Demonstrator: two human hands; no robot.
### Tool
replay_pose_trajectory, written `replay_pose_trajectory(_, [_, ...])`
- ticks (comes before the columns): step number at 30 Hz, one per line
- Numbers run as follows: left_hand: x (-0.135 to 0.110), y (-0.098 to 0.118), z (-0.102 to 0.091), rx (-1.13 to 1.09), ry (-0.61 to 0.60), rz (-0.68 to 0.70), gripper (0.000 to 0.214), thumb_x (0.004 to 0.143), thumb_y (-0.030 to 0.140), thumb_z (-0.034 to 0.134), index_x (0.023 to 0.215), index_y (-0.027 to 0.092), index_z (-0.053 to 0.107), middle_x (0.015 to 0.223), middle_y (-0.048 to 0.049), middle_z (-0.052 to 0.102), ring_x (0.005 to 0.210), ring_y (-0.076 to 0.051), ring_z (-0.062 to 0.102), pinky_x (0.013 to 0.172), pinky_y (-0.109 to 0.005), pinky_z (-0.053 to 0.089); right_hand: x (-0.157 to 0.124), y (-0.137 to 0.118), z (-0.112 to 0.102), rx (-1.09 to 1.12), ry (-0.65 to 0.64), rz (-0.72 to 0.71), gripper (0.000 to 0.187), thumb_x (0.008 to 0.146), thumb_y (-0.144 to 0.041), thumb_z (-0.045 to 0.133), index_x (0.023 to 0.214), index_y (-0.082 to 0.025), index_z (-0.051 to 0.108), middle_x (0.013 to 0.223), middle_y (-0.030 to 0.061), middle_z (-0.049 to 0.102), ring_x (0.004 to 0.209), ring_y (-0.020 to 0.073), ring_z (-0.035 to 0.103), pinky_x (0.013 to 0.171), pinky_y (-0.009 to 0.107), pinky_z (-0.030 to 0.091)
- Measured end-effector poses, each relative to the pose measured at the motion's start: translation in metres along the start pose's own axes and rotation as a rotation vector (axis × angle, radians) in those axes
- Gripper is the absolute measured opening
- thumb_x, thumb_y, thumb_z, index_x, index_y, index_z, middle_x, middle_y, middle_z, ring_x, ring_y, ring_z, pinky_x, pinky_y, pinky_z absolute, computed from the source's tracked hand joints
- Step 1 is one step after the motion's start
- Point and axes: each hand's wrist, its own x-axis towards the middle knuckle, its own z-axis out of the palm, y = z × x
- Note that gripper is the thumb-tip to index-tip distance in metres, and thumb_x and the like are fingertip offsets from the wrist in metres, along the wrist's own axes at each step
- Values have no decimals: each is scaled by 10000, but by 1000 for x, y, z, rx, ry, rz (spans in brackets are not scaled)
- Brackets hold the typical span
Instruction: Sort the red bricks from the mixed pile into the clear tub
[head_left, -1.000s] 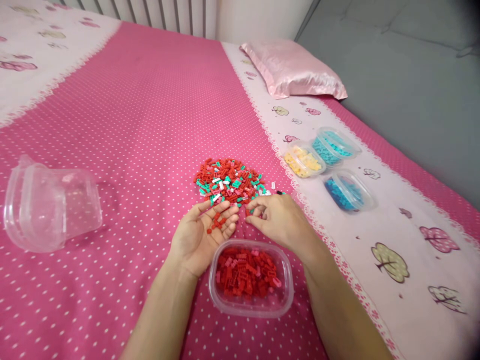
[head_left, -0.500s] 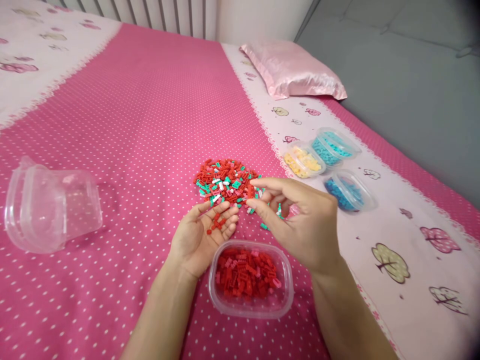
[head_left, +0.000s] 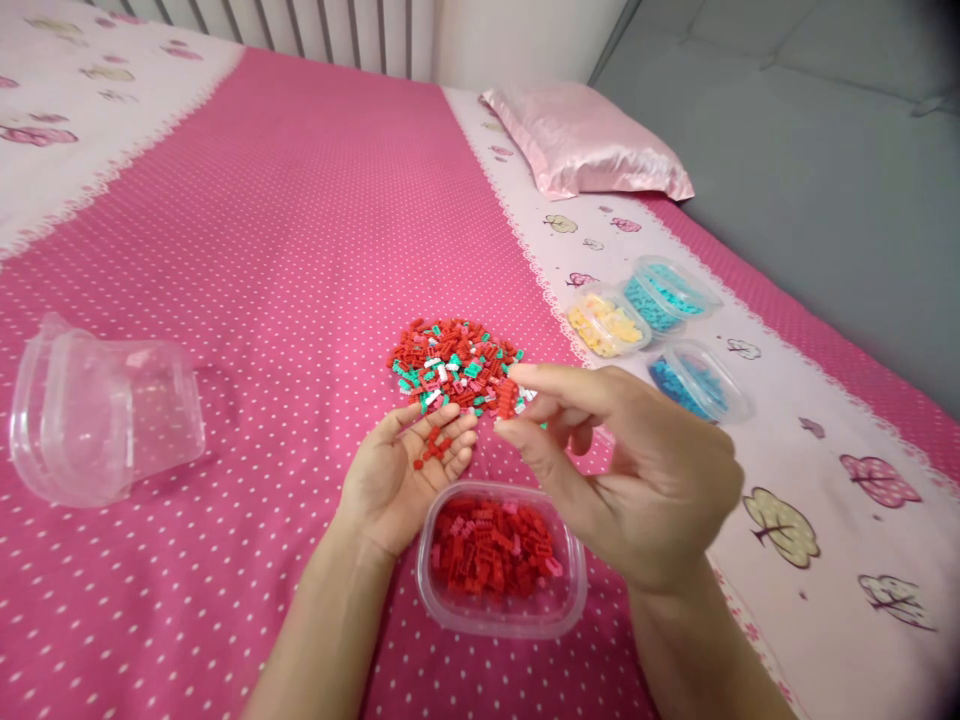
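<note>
My left hand [head_left: 401, 470] lies palm up on the pink bedspread, fingers loosely cupped round a few small red bricks [head_left: 433, 447]. My right hand [head_left: 637, 470] hovers raised beside it, thumb and forefinger pinching small red bricks [head_left: 508, 396]. Just beyond both hands lies a heap of tiny red, teal and white bricks [head_left: 450, 365]. Below my hands stands a clear plastic tub [head_left: 450, 600] holding red bricks.
An empty clear container [head_left: 97, 410] lies tipped on its side at the left. Three small tubs sit at the right: yellow pieces [head_left: 606, 320], turquoise pieces [head_left: 667, 290] and blue pieces [head_left: 694, 380]. A pink pillow [head_left: 585, 140] rests at the back.
My right hand has lifted off the bedspread near the heap and turned palm inward, now pinching red bricks in the air. The left hand has stayed still.
</note>
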Motion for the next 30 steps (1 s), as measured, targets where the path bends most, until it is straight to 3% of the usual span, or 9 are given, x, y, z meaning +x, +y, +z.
replay_pose_trajectory(5, [2,0,-2,-16,-29,10,301,881,232,361,801,90,614,687,-89,662,585,-132,623,580,-223,525,1,3,6,-46,-173,58,266,844,-262,600,1108,-245,624,889,7,688,700,121,620,642,236,519])
replay_pose_trajectory(12, [2,0,-3,22,28,22,256,845,215,416,829,72,627,807,-148,677,671,-169,646,640,-275,553,0,28,8,-145,-110,271,256,846,-157,519,1060,-211,648,919,30,686,747,141,627,677,270,504])
replay_pose_trajectory(21, [1,0,-2,34,29,35,252,844,201,410,841,68,624,801,-143,674,670,-172,650,613,-267,555,-8,65,30,-271,-531,527,216,788,-122,573,923,-226,705,935,21,707,815,167,644,794,306,483])
replay_pose_trajectory(30, [1,0,-3,44,29,51,257,843,199,410,840,61,626,769,-137,665,656,-163,641,609,-260,547,-9,62,32,-322,-680,516,368,793,-13,470,959,-242,705,964,33,700,877,164,637,800,279,460])
